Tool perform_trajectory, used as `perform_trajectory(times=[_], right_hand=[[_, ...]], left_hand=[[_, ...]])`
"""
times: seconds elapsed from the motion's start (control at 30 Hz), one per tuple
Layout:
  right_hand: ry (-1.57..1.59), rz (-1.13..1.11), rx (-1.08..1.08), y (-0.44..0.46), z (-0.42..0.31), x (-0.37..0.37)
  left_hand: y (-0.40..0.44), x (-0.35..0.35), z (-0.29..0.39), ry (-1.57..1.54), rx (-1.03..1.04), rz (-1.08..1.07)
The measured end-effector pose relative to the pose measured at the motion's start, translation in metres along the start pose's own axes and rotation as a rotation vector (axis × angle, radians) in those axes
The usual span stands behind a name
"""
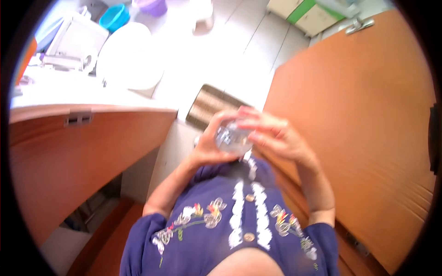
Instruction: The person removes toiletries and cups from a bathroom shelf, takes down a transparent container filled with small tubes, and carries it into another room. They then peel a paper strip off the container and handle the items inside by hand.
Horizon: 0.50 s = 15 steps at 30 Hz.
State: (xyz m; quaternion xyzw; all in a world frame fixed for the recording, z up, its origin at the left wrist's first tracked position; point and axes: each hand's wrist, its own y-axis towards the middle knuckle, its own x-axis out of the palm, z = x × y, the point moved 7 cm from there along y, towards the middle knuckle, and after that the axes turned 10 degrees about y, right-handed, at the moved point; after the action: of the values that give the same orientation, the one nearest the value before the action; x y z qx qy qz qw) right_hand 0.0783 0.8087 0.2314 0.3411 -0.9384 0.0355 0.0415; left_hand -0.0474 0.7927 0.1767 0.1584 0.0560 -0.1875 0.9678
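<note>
A clear, see-through container point(234, 139), round in outline, is held in front of the chest at the middle of the view. My left hand point(214, 140) is wrapped round its left side, with the thumb along the near edge. My right hand point(276, 135) is at the container's right side, fingers bent over its top and rim and slightly blurred. Whether the right fingers press on it or only rest there cannot be made out. What the container holds is too blurred to tell.
A wooden door point(354, 106) stands at the right, and a wood-fronted counter point(92, 152) at the left. Beyond lie a striped mat point(209, 103), a white toilet lid point(129, 57), a teal basin point(114, 17), a purple basin point(153, 6) and a white stool point(202, 14).
</note>
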Motion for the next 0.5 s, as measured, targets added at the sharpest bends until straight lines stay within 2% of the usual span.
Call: perform_trajectory(times=[0.07,0.2,0.27,0.33,0.43,0.5], right_hand=[[-0.012,0.071,-0.086,0.002,-0.005,-0.003],[0.349,0.238,-0.004,0.016,0.008,-0.011],[0.353,0.273,-0.014,0.041,0.016,-0.023],[0.354,0.227,0.016,0.109,0.026,-0.048],[0.463,0.149,0.151,0.213,0.033,-0.088],[0.340,0.116,0.222,0.279,0.040,-0.129]], left_hand=[[0.000,-0.004,0.005,0.063,-0.043,0.022],[0.000,-0.021,0.003,-0.002,-0.108,0.175],[0.014,-0.044,0.002,0.071,-0.129,0.273],[0.050,-0.098,-0.013,0.180,-0.143,0.369],[0.113,-0.174,-0.032,0.164,-0.222,0.501],[0.158,-0.223,-0.059,0.143,-0.236,0.582]])
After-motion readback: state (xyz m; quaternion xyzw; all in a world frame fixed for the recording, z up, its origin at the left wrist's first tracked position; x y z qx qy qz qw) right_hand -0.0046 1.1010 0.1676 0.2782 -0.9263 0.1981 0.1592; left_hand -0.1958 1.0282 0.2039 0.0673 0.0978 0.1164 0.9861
